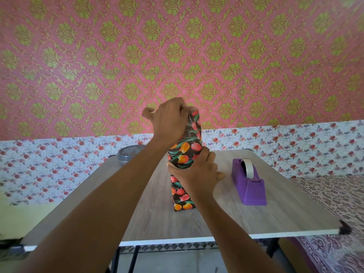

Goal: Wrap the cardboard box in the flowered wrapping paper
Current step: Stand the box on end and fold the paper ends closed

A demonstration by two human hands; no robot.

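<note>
On the desk (275, 213) the cardboard box stands on end near the middle, hidden inside the flowered wrapping paper (182, 196). Being tall and narrow, it could topple if its top is pushed sideways. The purple tape dispenser (249, 184) sits near on the right, but neither hand is free, so the top fold may spring open. The right hand (197, 170) has its grip around the box's middle. The left hand (169, 119) pinches the paper on top, where a hard tug could tear it.

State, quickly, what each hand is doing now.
Left hand: pinches the flowered wrapping paper at the top end.
Right hand: grips the wrapped box around its middle.
</note>
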